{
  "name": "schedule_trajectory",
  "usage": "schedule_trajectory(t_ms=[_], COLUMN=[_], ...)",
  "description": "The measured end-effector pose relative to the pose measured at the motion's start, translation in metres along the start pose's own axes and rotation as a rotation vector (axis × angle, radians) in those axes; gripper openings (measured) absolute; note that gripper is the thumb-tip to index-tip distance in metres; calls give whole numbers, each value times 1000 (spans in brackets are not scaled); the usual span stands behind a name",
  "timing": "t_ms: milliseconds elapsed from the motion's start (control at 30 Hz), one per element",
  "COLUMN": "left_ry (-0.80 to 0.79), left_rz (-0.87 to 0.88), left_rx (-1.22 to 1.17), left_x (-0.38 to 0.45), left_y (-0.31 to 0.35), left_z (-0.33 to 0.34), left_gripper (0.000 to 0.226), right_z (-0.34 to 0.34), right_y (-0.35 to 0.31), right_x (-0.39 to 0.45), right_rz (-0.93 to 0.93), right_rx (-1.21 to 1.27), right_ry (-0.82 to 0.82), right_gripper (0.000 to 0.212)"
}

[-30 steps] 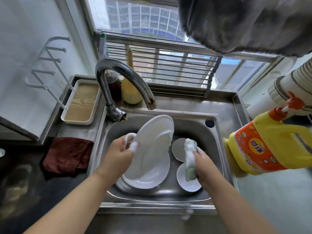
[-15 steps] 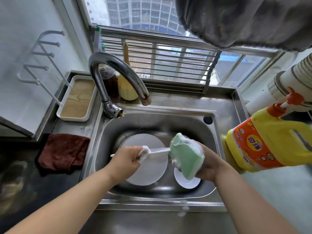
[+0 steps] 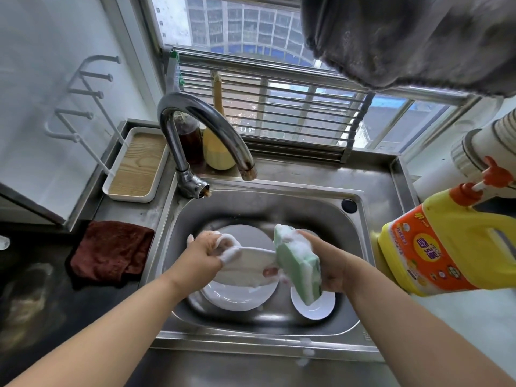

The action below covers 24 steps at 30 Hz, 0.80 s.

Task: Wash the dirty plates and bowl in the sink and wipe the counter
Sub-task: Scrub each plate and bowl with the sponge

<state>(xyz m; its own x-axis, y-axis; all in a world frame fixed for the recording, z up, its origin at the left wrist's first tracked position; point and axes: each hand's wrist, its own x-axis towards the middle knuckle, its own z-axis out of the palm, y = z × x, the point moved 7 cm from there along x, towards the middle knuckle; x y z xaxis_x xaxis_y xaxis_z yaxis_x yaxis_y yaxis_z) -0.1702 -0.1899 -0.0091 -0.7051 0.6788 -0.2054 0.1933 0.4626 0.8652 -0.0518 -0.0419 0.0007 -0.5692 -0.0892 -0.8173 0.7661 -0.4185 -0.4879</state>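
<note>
Sudsy plate (image 3: 245, 263) edge-on, face unseen

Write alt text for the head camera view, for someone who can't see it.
Over a steel sink, the left hand holds a soapy white plate while the right hand presses a foamy green sponge against it. More dishes lie below.

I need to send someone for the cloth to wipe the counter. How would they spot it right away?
Start at the steel sink under the window, then look at the dark counter just left of its rim. The dark red cloth lies crumpled there, in front of the white tray with a wooden base. It is the only fabric on the counter.
</note>
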Motion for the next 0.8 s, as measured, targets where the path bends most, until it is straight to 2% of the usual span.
schedule_trajectory(t_ms=[133,200,267,367,433,633,700,800], left_ry=[-38,-30,-26,6,29,75,143,291], left_rz=[-70,-87,-98,-118,-135,-186,-256,-609], left_rx=[-219,-275,-285,-318,-349,-355,-381,-583], left_x=[-5,-8,-11,-10,-10,-12,-14,-22], left_y=[-5,-5,-5,-10,-12,-16,-21,-49], left_z=[5,7,7,7,6,11,12,20], left_gripper=[23,21,21,18,16,13,15,44], right_z=[-3,1,3,1,4,7,10,8], right_y=[-4,-6,-8,-12,-16,-34,-38,-42], right_x=[7,6,5,4,1,-12,-19,-25], right_rz=[-35,-75,-119,-176,-214,-343,-376,-387], right_rx=[-71,-104,-115,-179,-270,-586,-668,-759], right_ry=[54,37,39,113,144,264,288,357], right_gripper=[44,38,29,42,47,39,38,38])
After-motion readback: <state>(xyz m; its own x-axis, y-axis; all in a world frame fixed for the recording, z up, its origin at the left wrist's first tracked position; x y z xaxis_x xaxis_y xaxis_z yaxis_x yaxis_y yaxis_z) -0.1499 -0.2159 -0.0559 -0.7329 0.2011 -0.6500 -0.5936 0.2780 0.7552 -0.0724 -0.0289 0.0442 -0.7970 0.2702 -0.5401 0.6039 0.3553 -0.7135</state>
